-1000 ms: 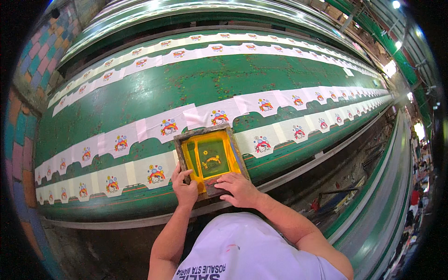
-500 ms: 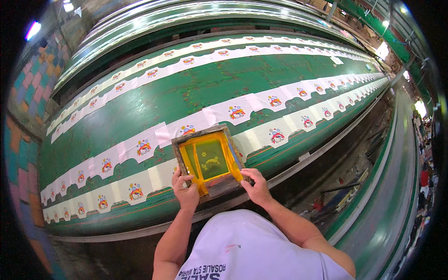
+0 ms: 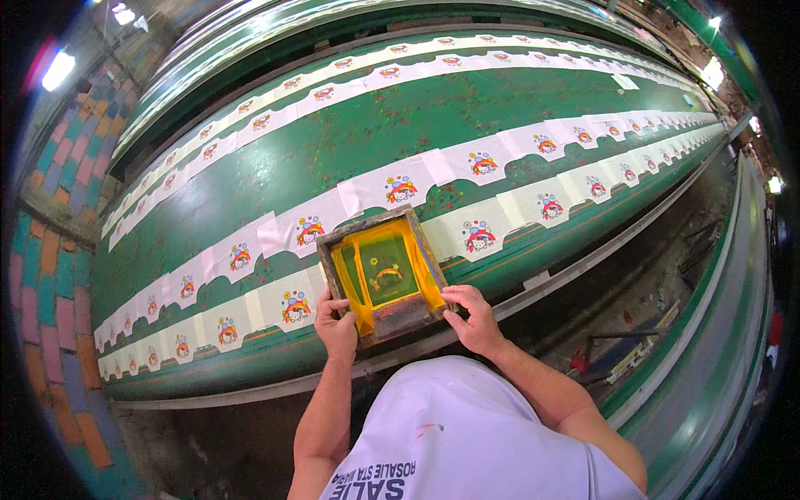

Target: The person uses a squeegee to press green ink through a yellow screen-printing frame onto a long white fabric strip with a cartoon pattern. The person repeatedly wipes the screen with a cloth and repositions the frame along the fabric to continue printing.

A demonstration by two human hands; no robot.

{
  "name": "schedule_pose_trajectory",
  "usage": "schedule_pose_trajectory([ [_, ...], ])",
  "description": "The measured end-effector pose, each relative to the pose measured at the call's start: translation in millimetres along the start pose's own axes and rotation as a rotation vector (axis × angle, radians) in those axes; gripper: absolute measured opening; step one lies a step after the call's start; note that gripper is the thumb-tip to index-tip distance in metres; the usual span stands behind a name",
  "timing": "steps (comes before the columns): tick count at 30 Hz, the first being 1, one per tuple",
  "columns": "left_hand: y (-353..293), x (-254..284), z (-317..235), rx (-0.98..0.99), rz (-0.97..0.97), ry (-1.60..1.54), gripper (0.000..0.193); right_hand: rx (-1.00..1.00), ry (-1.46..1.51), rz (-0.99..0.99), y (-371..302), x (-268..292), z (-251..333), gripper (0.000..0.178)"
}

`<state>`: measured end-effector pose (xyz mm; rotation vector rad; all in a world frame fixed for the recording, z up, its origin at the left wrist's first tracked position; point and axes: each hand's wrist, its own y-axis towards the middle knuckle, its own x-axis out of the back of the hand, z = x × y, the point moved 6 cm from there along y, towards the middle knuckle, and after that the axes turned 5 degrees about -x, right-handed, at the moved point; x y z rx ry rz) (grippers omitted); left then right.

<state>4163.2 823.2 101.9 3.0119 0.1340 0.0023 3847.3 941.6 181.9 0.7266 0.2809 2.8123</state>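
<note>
Both my hands grip a wooden-framed printing screen [image 3: 385, 321] by its near corners. Yellow tape lines its inside, around a greenish see-through mesh where a small coloured arc shows. My left hand [image 3: 336, 327] closes on the left corner, thumb along the edge. On the right corner, my right hand [image 3: 473, 317] pinches the wood between thumb and fingers. Beneath the screen runs the near row of white cloth pieces; whether it touches them, I cannot tell. A printed cloth piece [image 3: 267, 310] lies to its left and another [image 3: 506, 240] to its right, both with colourful cartoon prints.
The long green table [image 3: 333, 137] carries several rows of printed cloth pieces. A metal rail [image 3: 550, 292] follows its near edge. More long tables stand beyond, and another green one [image 3: 708, 350] at the right. A block wall [image 3: 58, 292] rises at the left.
The rows of cloth and the table have shifted in the view. The screen shows slightly higher and further right, still in both hands. A coloured arc now shows more clearly through its mesh.
</note>
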Motion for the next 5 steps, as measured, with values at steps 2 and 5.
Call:
schedule_pose_trajectory([
  [2,-0.1,0.9,-0.7,0.016,0.005,-0.018,0.029,0.094,-0.078,-0.006,1.4,0.2,9.3,0.038],
  [5,0.8,0.7,-0.5,0.013,0.027,-0.03,0.029,0.256,-0.184,0.097,2.9,-12.0,29.2,0.04],
])
